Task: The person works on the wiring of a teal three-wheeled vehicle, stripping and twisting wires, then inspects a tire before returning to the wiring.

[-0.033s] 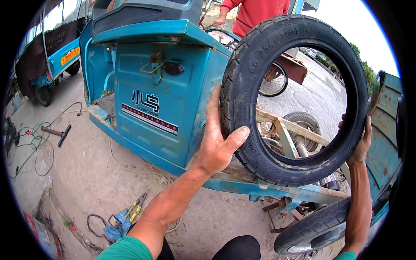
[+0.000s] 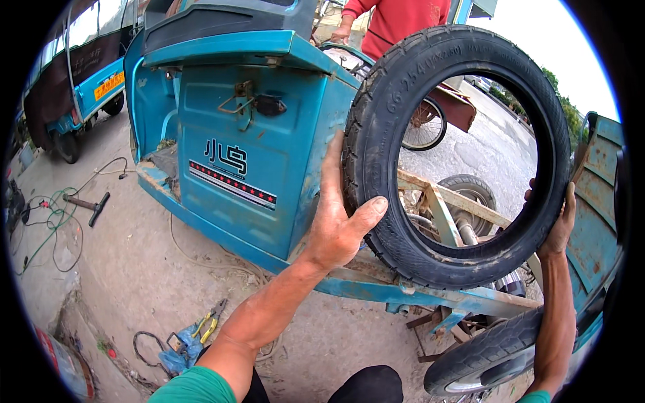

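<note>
A black rubber tire point(image 2: 377, 161) with no wheel in it is held upright in front of me, its open middle facing me. My left hand point(image 2: 338, 232) grips its left side, thumb on the near sidewall and fingers along the tread. On the opposite side my right hand point(image 2: 559, 225) is wrapped round the edge, with some fingertips showing through the opening. Behind the tire is the rusty frame point(image 2: 443, 216) of a blue three-wheeled vehicle point(image 2: 262, 151). A mounted wheel point(image 2: 485, 352) stands below my right hand, at the vehicle's near side.
On the ground at left lie a T-handled tool point(image 2: 97, 208) and a green cable point(image 2: 59, 232). Yellow-handled cutters point(image 2: 209, 329) rest near a blue plastic bag point(image 2: 173, 363). A person in a red top point(image 2: 406, 23) stands beyond the vehicle. Another three-wheeler point(image 2: 94, 94) is parked far left.
</note>
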`<act>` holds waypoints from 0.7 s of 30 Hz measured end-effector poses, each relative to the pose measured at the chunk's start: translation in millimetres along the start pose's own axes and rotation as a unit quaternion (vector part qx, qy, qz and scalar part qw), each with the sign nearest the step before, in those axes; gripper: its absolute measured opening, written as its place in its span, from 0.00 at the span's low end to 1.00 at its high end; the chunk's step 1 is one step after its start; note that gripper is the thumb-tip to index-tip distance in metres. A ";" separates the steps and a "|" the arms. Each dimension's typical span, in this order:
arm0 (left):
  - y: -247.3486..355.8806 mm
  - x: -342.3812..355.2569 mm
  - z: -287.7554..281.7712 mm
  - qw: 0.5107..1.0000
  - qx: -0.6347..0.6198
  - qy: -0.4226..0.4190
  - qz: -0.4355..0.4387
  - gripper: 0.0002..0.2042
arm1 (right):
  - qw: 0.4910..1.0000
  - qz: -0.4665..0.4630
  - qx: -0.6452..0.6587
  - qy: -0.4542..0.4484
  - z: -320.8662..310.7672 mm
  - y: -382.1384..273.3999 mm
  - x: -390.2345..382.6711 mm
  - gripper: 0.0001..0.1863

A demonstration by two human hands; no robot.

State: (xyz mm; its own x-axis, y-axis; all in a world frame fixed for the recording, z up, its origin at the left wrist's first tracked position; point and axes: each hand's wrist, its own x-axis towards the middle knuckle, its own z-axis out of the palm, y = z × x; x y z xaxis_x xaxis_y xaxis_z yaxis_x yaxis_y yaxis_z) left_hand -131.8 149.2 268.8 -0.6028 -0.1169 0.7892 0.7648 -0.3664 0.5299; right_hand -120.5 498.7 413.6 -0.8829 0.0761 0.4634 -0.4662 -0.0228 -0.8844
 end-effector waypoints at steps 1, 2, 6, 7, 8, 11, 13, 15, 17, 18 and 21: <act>-0.9 -0.1 -0.9 1.000 0.012 0.001 0.004 0.46 | 1.000 0.000 0.000 -0.002 0.4 0.8 -0.3 0.35; -0.9 0.0 -0.1 1.000 0.014 0.001 0.004 0.46 | 1.000 0.001 -0.001 -0.001 -0.1 0.4 -0.9 0.35; 1.1 -0.2 2.7 1.000 0.031 0.000 -0.003 0.46 | 1.000 0.003 -0.003 -0.004 -2.3 0.3 -2.1 0.33; 1.1 -0.7 3.2 0.999 0.037 0.000 -0.006 0.46 | 1.000 0.003 -0.002 -0.005 -1.7 1.5 -1.8 0.33; -0.2 -0.8 3.1 0.999 0.037 -0.001 -0.006 0.45 | 1.000 0.003 -0.002 -0.006 -1.5 1.6 -2.0 0.33; -6.9 -1.2 1.0 0.999 0.049 -0.007 -0.002 0.45 | 1.000 0.005 -0.002 -0.005 -1.3 1.9 -1.8 0.32; -9.3 -1.6 -0.7 0.998 0.069 -0.011 0.003 0.45 | 1.000 0.005 -0.002 -0.006 -1.1 1.3 -2.4 0.32; -10.7 -1.3 -1.0 0.997 0.076 -0.013 0.006 0.45 | 1.000 0.007 0.000 -0.004 -2.5 1.8 -1.8 0.31; -9.6 -1.2 -0.2 0.997 0.080 -0.013 0.004 0.46 | 1.000 0.008 0.002 -0.002 -3.4 2.5 -1.6 0.31; -6.3 -0.8 1.4 0.997 0.081 -0.012 0.000 0.46 | 1.000 0.007 0.002 -0.002 -3.7 2.0 -1.0 0.31; -4.2 -0.5 0.8 0.995 0.096 -0.011 -0.004 0.46 | 1.000 0.005 -0.001 -0.005 -2.7 1.5 -1.6 0.31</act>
State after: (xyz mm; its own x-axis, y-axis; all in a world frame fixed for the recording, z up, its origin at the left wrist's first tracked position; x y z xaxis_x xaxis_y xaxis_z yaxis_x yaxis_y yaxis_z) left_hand -134.5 151.5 266.4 -0.6059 -0.0942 0.7899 0.7905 -0.1831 0.5845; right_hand -119.6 501.3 411.5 -0.8878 0.0657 0.4556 -0.4577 -0.0211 -0.8888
